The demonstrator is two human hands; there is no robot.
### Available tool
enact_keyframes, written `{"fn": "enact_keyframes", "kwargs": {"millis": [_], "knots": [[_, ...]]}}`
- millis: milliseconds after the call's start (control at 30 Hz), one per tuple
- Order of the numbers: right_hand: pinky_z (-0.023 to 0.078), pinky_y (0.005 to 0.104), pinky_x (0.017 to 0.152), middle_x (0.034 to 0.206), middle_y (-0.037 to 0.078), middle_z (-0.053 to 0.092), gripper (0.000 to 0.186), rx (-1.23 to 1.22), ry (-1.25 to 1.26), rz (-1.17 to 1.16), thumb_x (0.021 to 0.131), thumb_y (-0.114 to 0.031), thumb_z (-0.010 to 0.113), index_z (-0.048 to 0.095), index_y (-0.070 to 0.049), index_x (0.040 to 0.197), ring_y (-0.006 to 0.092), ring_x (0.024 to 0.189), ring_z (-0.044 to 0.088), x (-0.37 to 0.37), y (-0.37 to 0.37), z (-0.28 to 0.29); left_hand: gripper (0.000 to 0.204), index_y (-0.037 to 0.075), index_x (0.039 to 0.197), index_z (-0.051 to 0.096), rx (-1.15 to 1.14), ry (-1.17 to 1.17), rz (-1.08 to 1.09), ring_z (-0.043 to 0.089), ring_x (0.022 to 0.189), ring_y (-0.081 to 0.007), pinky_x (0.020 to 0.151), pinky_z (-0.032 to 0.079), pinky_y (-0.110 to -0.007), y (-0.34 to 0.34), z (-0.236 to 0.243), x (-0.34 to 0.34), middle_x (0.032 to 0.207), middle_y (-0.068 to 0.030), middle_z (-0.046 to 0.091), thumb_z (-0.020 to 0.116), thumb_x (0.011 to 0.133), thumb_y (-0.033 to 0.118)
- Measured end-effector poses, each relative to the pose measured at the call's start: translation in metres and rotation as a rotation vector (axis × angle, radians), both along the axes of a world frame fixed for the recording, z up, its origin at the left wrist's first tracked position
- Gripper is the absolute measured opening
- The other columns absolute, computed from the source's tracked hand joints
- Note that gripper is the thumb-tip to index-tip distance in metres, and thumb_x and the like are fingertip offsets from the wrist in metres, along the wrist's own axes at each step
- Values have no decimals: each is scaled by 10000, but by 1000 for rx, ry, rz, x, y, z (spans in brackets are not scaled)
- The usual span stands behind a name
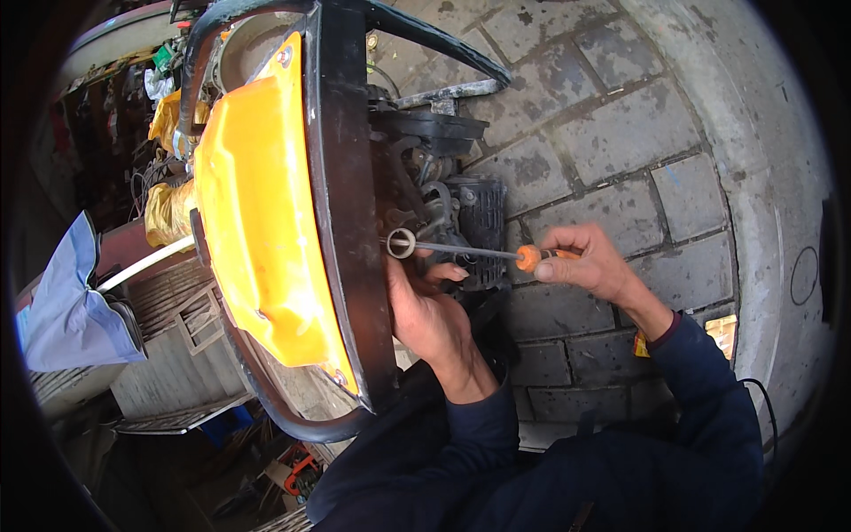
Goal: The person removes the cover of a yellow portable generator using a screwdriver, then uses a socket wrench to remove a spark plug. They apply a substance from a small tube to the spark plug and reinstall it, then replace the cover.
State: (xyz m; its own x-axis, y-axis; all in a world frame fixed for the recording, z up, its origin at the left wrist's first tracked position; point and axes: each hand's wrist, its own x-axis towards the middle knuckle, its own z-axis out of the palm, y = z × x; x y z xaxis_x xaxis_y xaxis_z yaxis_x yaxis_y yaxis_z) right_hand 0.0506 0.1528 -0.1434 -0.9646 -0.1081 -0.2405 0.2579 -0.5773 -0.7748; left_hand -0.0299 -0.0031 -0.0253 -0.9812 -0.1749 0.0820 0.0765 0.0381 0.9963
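Two hands (434, 326) (587, 262), one orange-handled screwdriver (474, 251), one metal ring (402, 232), one yellow casing (261, 213)

Wears a dark navy top (567, 479) with long, loose sleeves (709, 381), softly creased toward the elbows. Shows a thin reddish edge (667, 329) at the right cuff. Leaves both hands (585, 263), wrists and some forearm bare.

A long, orange-handled screwdriver with a thin grey metal shaft (474, 252) points left, nearly level, at mid-picture, its far end at a round metal ring (402, 243). Left of centre, a black metal frame (350, 177) borders a glossy yellow tank (253, 222).
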Motion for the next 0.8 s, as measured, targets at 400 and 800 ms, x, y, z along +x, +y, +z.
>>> {"fn": "enact_keyframes", "kwargs": {"millis": [400,800], "knots": [[321,245,572,673,-83,527,327,12,18,-26,875,-348,837,701,-60,802,25,657,444,8,-5,-7,420,0,1433,544,3,-3,0,601,868,-125,577,545,-281,5,2,0,1161,-80,664,468,1109,257],[326,240,568,676,-65,544,343,-17,-7,-8,884,-360,826,690,-58,794,29,655,454,8,-2,-4,379,-2,1364,576,2,25,-4,613,878,-152,587,566,-295,5,0,-1,1130,-99,667,460,1111,256]]}}
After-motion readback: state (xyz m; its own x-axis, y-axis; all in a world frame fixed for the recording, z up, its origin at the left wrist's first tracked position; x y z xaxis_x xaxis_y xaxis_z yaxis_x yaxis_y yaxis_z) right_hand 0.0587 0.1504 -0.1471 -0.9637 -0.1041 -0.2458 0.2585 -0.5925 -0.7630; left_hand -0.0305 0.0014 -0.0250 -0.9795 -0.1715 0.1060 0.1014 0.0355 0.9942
